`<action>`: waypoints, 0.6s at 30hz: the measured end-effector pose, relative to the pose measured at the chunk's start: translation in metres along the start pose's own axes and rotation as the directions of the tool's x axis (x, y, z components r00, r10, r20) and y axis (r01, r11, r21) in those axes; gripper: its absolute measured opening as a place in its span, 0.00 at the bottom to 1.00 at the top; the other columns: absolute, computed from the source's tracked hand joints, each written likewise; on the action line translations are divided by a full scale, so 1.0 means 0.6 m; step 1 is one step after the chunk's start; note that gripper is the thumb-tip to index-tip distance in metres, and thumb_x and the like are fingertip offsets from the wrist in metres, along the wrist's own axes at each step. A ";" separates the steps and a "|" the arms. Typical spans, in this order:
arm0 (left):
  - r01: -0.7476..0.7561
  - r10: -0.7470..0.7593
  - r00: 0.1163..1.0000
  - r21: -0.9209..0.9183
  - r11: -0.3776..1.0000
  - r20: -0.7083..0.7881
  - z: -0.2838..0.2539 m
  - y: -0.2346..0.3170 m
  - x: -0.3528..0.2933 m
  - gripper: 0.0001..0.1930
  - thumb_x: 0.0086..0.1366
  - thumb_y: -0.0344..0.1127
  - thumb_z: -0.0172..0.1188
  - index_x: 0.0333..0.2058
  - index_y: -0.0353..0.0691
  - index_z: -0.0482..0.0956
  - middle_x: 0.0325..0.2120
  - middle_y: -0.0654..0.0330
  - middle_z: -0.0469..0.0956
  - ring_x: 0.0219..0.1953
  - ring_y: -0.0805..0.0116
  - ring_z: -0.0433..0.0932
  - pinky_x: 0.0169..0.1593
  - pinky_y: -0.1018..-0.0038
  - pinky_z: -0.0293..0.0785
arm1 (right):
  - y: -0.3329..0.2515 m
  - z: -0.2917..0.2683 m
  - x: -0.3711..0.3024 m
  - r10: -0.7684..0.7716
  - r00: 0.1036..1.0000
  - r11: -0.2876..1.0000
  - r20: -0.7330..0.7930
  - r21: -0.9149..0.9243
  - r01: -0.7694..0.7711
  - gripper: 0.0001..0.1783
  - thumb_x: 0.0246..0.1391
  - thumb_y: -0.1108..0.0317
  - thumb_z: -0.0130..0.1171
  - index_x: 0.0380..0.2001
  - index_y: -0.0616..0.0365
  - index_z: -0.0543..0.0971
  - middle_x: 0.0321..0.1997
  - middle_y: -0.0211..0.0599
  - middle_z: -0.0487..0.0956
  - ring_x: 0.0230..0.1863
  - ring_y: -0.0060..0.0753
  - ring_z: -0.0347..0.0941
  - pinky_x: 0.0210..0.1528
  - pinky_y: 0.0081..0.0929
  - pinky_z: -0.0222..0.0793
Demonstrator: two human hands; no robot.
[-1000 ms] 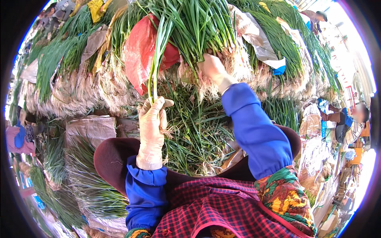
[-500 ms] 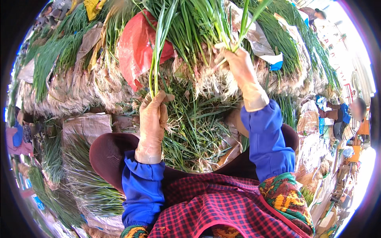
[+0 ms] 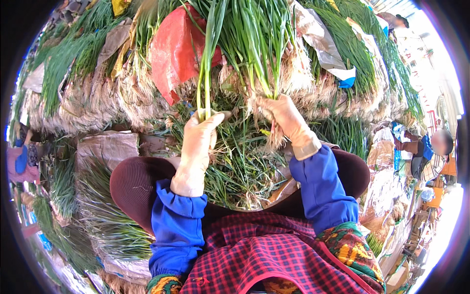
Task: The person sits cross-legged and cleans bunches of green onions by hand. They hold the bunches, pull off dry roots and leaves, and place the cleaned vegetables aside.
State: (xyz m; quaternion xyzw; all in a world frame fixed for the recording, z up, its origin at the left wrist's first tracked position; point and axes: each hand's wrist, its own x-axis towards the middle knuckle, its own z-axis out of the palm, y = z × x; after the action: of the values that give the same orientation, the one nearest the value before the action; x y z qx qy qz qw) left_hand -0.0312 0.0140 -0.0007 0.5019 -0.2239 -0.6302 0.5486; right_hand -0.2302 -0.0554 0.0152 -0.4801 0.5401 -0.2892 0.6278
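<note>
My gloved left hand [image 3: 199,142] is closed round the lower stems of a few green onions [image 3: 206,78], whose leaves stand up away from me. Some roots poke out below that fist. To its right, my gloved right hand [image 3: 288,120] pinches the base of another green onion stalk [image 3: 265,81], with pale roots hanging under the fingers. Its leaves overlap the large heap of green onions [image 3: 245,29] behind, so how many stalks it holds I cannot tell. Loose trimmed leaves [image 3: 240,161] lie in a pile between my knees, below both hands.
A red plastic sheet [image 3: 174,54] lies against the heap, left of centre. Rows of rooted bundles [image 3: 83,105] run across the far side. More green onions [image 3: 115,215] lie beside my left knee on sacking [image 3: 107,151]. At the right edge sits another person [image 3: 431,152].
My right hand has come down and toward me, now at a stalk's base with roots below it. The left hand has shifted slightly right, still gripping its stalks.
</note>
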 end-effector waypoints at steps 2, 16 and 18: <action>0.124 -0.127 0.990 0.044 0.991 0.056 0.018 -0.005 -0.002 0.02 0.58 0.29 0.58 0.29 0.40 0.73 0.21 0.66 0.75 0.10 0.85 0.57 0.14 0.86 0.54 | -0.003 0.014 -0.038 0.060 0.993 0.998 0.100 0.001 -0.060 0.14 0.53 0.59 0.58 0.32 0.60 0.78 0.14 0.19 0.67 0.13 0.11 0.58 0.14 0.15 0.53; 0.204 -0.196 0.977 -0.111 0.973 0.084 0.021 -0.022 -0.010 0.05 0.59 0.26 0.53 0.32 0.33 0.77 0.26 0.57 0.79 0.10 0.85 0.60 0.12 0.87 0.52 | -0.015 -0.086 -0.050 -0.188 0.935 0.982 -0.300 -0.046 0.183 0.12 0.56 0.60 0.54 0.37 0.57 0.77 0.16 0.25 0.71 0.11 0.13 0.60 0.10 0.11 0.50; 0.221 -0.209 0.961 -0.054 0.974 0.180 0.015 -0.014 -0.014 0.06 0.59 0.29 0.53 0.33 0.34 0.77 0.24 0.59 0.79 0.10 0.85 0.60 0.12 0.88 0.51 | 0.019 -0.035 -0.050 -0.101 0.985 0.988 -0.140 0.101 0.116 0.13 0.55 0.60 0.56 0.35 0.59 0.76 0.19 0.26 0.72 0.14 0.13 0.62 0.12 0.12 0.53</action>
State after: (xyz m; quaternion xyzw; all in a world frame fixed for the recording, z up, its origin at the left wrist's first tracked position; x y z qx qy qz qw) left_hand -0.0437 0.0217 -0.0010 0.4461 -0.1913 -0.7350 0.4736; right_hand -0.2597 -0.0307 0.0176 -0.4533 0.5375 -0.3836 0.5987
